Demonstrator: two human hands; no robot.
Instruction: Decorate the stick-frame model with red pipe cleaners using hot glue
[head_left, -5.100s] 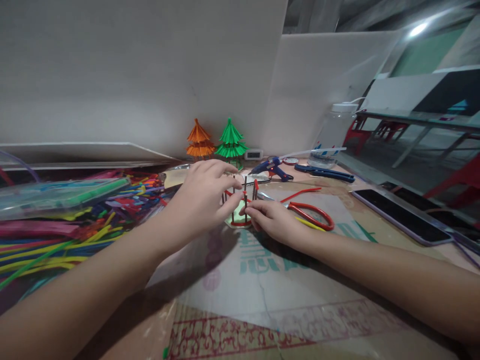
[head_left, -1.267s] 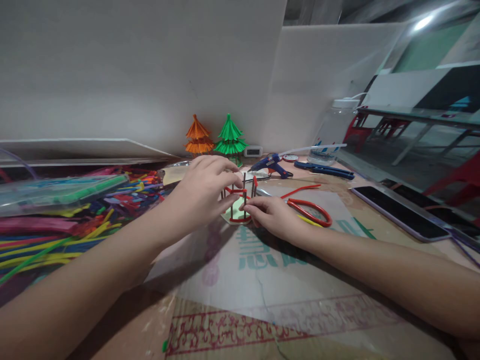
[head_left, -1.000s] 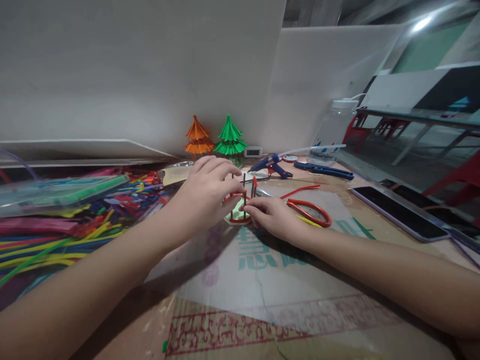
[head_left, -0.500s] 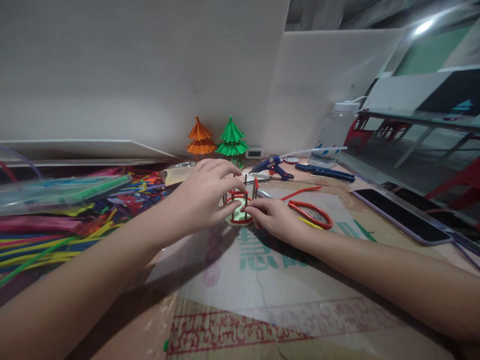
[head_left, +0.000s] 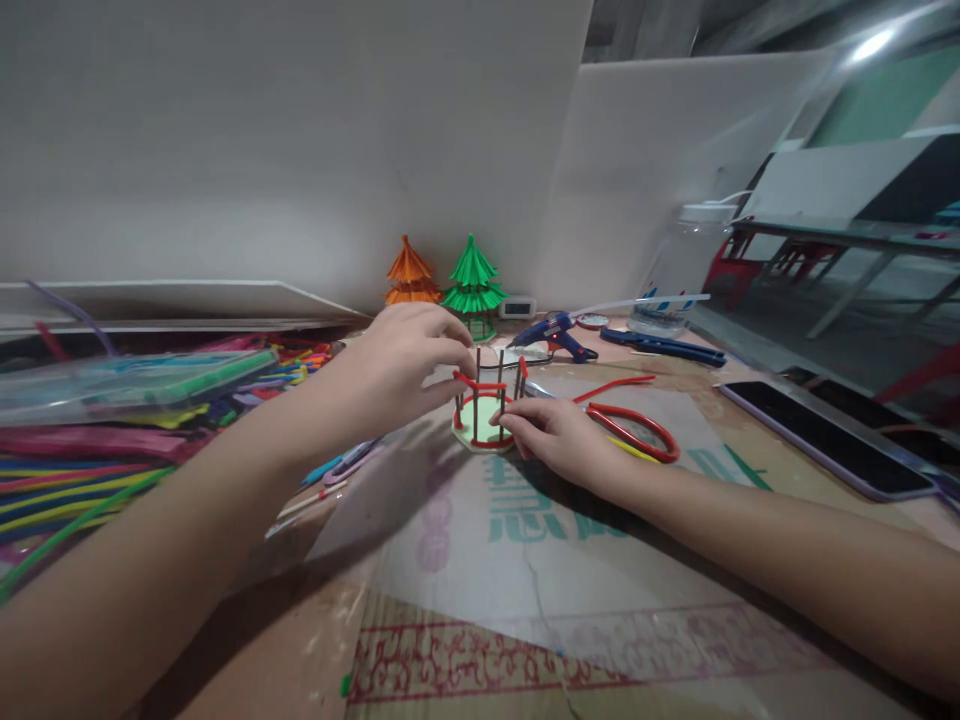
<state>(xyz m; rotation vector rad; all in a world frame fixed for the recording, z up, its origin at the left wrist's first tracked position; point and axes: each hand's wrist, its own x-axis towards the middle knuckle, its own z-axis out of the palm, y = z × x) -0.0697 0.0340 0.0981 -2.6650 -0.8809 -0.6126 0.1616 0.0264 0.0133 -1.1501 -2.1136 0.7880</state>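
A small pavilion-like frame [head_left: 489, 440] stands on the table, with thin brown upright posts, red fuzzy-wire rails and a pale green base. My right hand [head_left: 559, 437] is closed at its front right, thumb and forefinger pinching a brown post low down. My left hand [head_left: 416, 360] arches over the left side with thumb and fingers apart. Its tips are close to the left end of the upper red rail; whether they touch it I cannot tell. A short red piece tops the right rear post. Some posts are partly hidden by my fingers.
Behind stand an orange tiered model [head_left: 409, 272] and a green one [head_left: 473, 275], with a blue glue gun [head_left: 555, 335] nearby. Pliers [head_left: 664, 347], red wire loops [head_left: 637, 432] and a phone [head_left: 825, 440] lie right. Coloured fuzzy wires [head_left: 75, 500] and a plastic case [head_left: 142, 385] fill the left.
My left hand has drawn back leftward from the front of the frame, uncovering more posts and the upper red rail. My right hand keeps its pinch. The whole view has shifted slightly.
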